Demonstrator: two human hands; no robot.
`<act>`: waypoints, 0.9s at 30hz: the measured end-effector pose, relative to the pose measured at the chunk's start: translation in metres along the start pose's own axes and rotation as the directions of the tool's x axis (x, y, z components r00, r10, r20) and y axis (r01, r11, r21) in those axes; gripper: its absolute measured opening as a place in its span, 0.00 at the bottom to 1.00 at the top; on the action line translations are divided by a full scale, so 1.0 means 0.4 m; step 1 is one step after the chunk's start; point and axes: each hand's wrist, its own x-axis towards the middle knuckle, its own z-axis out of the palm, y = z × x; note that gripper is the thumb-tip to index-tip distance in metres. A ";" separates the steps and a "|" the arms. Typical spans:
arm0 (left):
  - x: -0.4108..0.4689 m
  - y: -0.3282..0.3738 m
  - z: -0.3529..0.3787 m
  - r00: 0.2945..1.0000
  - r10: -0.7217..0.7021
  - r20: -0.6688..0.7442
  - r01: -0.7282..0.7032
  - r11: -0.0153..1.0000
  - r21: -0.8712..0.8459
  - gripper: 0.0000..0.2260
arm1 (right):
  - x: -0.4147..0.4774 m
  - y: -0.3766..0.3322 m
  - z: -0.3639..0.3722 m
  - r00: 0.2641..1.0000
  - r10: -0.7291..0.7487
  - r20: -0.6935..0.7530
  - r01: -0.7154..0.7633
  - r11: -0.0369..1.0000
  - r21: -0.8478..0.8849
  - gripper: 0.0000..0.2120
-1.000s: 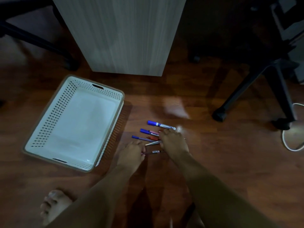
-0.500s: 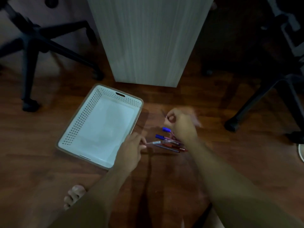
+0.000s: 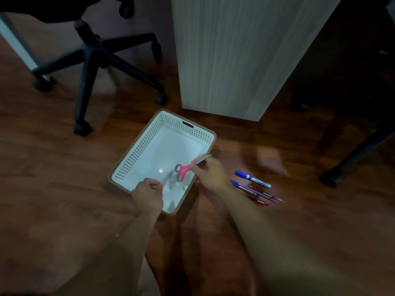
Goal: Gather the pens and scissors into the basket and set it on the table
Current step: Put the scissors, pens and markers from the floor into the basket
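Observation:
A white perforated basket [image 3: 136, 154] with a brown rim sits on the wooden floor. My right hand [image 3: 210, 175] pinches the blades of pink-handled scissors [image 3: 181, 170], and the handles hang over the basket's inside. My left hand [image 3: 147, 197] is closed over the basket's near corner, gripping a blurred silvery pen [image 3: 167, 178] that points into the basket. Several pens [image 3: 257, 192] lie together on the floor right of the basket, a blue marker [image 3: 253, 179] farthest from me.
A pale wood panel [image 3: 235, 56] stands just behind the basket. A black office chair base [image 3: 92, 58] with castors spreads at the back left. Another dark chair leg [image 3: 352, 159] and its castor sit at the right.
My right hand picked the scissors out of the pile and carried them left over the basket. My left hand brought a pen over the basket's near corner. The view swung left.

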 end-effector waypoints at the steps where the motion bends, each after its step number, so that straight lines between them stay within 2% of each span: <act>1: -0.004 -0.008 0.005 1.000 -0.019 0.022 0.019 1.000 -0.006 0.07 | 0.003 0.012 0.015 1.000 0.004 -0.004 -0.004 1.000 -0.012 0.05; 5: -0.024 -0.012 0.036 0.994 -0.063 0.087 0.065 0.998 -0.019 0.07 | 0.023 0.037 0.029 0.997 0.001 -0.078 -0.008 0.996 -0.093 0.03; 9: -0.047 0.022 0.074 0.970 -0.147 0.192 0.154 0.988 -0.023 0.08 | 0.057 0.035 -0.004 0.997 -0.028 -0.065 0.012 0.972 -0.236 0.08; 12: -0.058 0.063 0.098 0.947 -0.177 0.267 0.191 0.981 -0.026 0.11 | 0.076 0.034 -0.031 0.994 -0.070 -0.088 0.046 0.966 -0.254 0.08; 14: -0.064 0.091 0.114 0.909 -0.202 0.363 0.244 0.967 -0.073 0.14 | 0.084 0.035 -0.043 0.990 -0.093 -0.108 0.061 0.962 -0.266 0.09; 16: -0.068 0.125 0.122 0.829 -0.269 0.490 0.390 0.906 -0.163 0.14 | 0.089 0.038 -0.053 0.989 -0.100 -0.113 0.064 0.956 -0.287 0.08; 18: -0.065 0.153 0.117 0.759 -0.313 0.571 0.475 0.866 -0.156 0.14 | 0.088 0.043 -0.062 0.989 -0.102 -0.107 0.064 0.948 -0.312 0.08; 19: -0.060 0.164 0.117 0.749 -0.319 0.581 0.479 0.866 -0.142 0.13 | 0.086 0.047 -0.069 0.990 -0.094 -0.102 0.058 0.950 -0.308 0.08; 21: -0.043 0.172 0.115 0.775 -0.316 0.548 0.433 0.896 -0.094 0.09 | 0.078 0.051 -0.086 0.992 -0.084 -0.098 0.052 0.955 -0.293 0.07; 24: -0.021 0.167 0.101 0.851 -0.233 0.470 0.224 0.972 0.076 0.10 | 0.061 0.049 -0.114 0.992 -0.085 -0.095 0.055 0.958 -0.280 0.09; 25: -0.018 0.166 0.099 0.879 -0.195 0.435 0.173 0.981 0.089 0.13 | 0.056 0.049 -0.124 0.991 -0.083 -0.101 0.054 0.962 -0.268 0.10; 27: -0.022 0.175 0.094 0.911 -0.118 0.396 0.127 0.992 0.005 0.14 | 0.044 0.051 -0.150 0.989 -0.083 -0.124 0.050 0.967 -0.251 0.10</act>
